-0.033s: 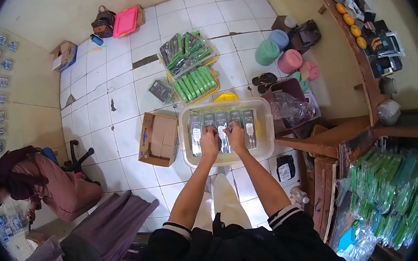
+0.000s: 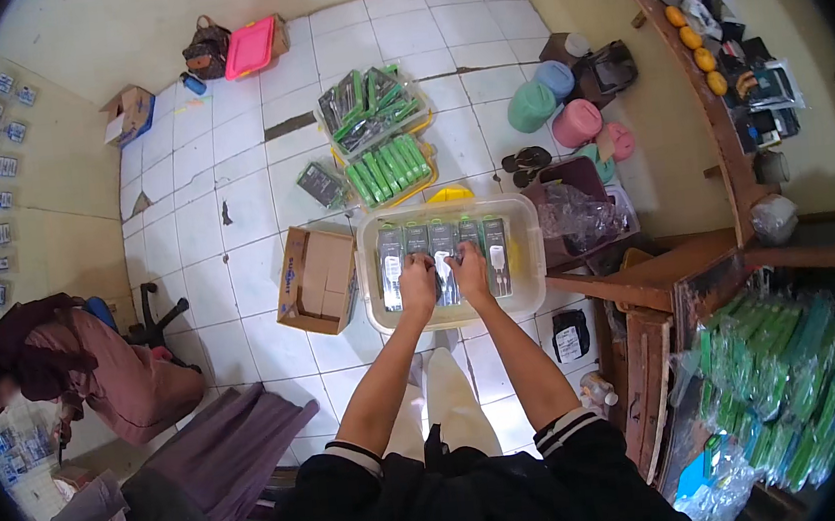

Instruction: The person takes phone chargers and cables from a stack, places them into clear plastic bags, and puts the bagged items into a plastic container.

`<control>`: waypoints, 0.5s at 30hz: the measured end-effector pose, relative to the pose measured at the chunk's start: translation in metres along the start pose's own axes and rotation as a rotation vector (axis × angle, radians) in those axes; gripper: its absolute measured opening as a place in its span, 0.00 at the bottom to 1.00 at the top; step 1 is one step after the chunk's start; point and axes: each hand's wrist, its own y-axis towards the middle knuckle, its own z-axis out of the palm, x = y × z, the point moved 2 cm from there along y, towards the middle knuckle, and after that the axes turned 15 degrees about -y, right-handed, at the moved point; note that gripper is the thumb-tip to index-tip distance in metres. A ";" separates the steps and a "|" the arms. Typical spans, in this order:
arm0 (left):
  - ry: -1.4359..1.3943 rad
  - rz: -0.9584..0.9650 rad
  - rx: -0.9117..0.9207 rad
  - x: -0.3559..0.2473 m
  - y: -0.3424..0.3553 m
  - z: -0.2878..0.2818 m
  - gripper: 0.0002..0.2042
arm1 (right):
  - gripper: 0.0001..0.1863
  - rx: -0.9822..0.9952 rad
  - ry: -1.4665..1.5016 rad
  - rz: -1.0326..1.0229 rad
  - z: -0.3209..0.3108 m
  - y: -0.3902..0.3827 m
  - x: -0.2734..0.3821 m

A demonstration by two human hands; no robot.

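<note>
A translucent plastic tub [image 2: 535,249] on the floor in front of me holds a row of dark charger packages [image 2: 498,243] with green top edges and a white charger and cable pictured on them. My left hand [image 2: 419,280], fingers curled, presses on the package second from the left. Opposite it, my right hand [image 2: 471,270] is closed at the package second from the right. Between my hands the middle package [image 2: 442,243] shows, close to both sets of fingertips. The undersides of my fingers are hidden.
An open cardboard box [image 2: 317,278] stands left of the tub. Beyond are a tray of green-edged packages [image 2: 389,171], a heaped plastic bin [image 2: 373,109] and a lone package [image 2: 321,184]. A seated person [image 2: 96,362] is at left; wooden furniture [image 2: 641,390] is at right.
</note>
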 end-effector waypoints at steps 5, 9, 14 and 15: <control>-0.150 0.145 0.061 -0.028 -0.030 -0.027 0.05 | 0.17 -0.259 0.060 -0.110 -0.057 -0.056 0.000; -0.071 0.454 0.329 -0.056 -0.080 -0.043 0.05 | 0.09 -0.240 0.042 -0.114 -0.094 -0.139 -0.052; 0.037 0.596 0.819 -0.024 -0.147 -0.021 0.07 | 0.05 -0.465 0.178 0.351 -0.082 -0.315 -0.134; 0.044 0.576 0.869 -0.001 -0.156 -0.011 0.07 | 0.05 -0.477 0.348 0.538 -0.062 -0.355 -0.158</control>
